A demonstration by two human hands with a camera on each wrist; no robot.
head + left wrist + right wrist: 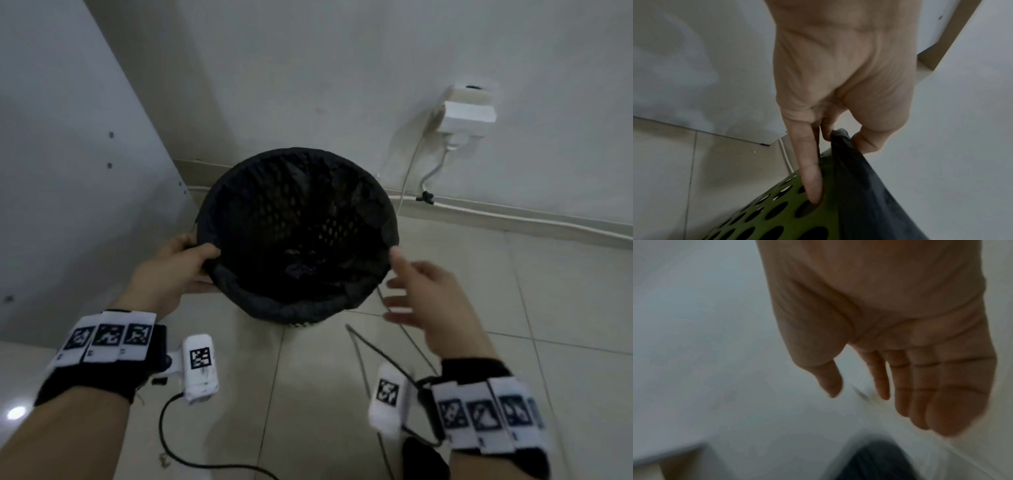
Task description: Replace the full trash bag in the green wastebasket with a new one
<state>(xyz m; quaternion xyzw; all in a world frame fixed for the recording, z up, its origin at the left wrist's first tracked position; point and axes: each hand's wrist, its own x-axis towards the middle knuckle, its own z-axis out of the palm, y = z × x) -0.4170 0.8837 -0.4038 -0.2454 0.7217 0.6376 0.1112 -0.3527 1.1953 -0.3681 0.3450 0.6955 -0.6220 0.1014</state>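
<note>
A round green perforated wastebasket (777, 216) stands on the tiled floor near the wall, lined with a black trash bag (294, 236) whose edge is rolled over the rim. My left hand (191, 257) pinches the bag's edge (840, 138) at the left rim between thumb and fingers, while one straight finger (809, 170) lies along the basket's outer wall. My right hand (411, 291) hovers just right of the rim with its fingers (920, 386) spread and straight, holding nothing. The wastebasket's green wall barely shows in the head view, hidden by the bag.
A white cabinet panel (68, 171) rises close on the left. On the wall at the back right sits a white socket with a plug (469, 109) and cables running along the skirting. Thin black cables (363, 346) lie on the floor tiles in front of the basket.
</note>
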